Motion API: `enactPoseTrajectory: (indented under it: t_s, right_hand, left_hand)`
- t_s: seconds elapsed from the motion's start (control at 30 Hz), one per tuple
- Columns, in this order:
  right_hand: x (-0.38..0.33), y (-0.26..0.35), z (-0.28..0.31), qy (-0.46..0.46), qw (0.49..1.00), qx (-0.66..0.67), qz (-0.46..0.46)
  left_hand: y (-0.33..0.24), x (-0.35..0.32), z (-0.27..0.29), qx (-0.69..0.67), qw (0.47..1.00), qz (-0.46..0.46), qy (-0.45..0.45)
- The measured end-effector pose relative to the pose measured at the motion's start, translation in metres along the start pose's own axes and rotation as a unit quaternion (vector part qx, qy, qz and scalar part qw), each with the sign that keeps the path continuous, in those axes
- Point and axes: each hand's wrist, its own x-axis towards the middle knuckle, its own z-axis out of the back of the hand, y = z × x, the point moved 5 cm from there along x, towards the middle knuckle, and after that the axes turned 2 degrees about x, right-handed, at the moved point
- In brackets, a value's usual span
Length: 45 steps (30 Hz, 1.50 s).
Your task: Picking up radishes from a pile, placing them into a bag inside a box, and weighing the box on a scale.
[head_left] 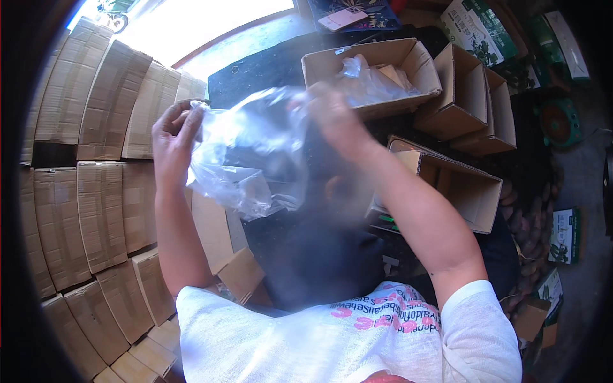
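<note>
Here, the left hand (174, 131) is pinching a clear, crinkly plastic bag (236, 143) that tugging could rip, the blurry right hand's (332, 118) grip unclear.

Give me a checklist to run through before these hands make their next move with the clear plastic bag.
1. Left hand gripping the clear plastic bag: ok, fingers and thumb pinch its upper left edge.
2. Right hand gripping it too: cannot tell, the hand is blurred at the bag's right side.
3. Bag's mouth spread open: cannot tell, the film is crumpled and glary.
4. Top carton open: ok, with plastic-wrapped contents visible.
5. Pink phone apart from both hands: ok.
</note>
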Motion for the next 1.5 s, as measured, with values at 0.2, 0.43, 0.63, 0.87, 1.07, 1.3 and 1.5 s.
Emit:
enactPoseTrajectory:
  t_s: [0.2,0.43,0.63,0.87,1.07,1.3,1.5]
  right_hand:
    - [-0.034,0.043,0.105,-0.141,0.976,0.158,-0.055]
    - [-0.126,0.116,0.14,-0.066,0.896,-0.438,-0.004]
    - [-0.204,0.135,0.195,-0.325,0.943,-0.076,-0.007]
    - [-0.263,0.218,0.168,-0.225,0.787,-0.564,0.113]
    - [-0.318,0.2,0.212,-0.058,0.598,-0.797,-0.064]
    - [-0.282,0.049,0.282,0.249,0.522,-0.766,-0.282]
    - [-0.263,-0.089,0.334,0.304,0.467,-0.688,-0.465]
  left_hand:
    - [-0.024,-0.019,-0.095,0.42,0.85,-0.317,0.024]
    - [0.022,-0.008,-0.11,0.366,0.837,-0.368,-0.174]
    - [0.02,-0.026,-0.197,-0.362,0.924,0.118,0.038]
    - [-0.104,-0.06,-0.27,-0.02,0.948,-0.269,0.166]
    - [-0.128,-0.146,-0.356,0.186,0.755,-0.512,0.365]
    - [0.002,-0.19,-0.511,0.504,0.501,-0.363,0.603]
    - [0.09,-0.169,-0.584,0.46,0.497,-0.287,0.677]
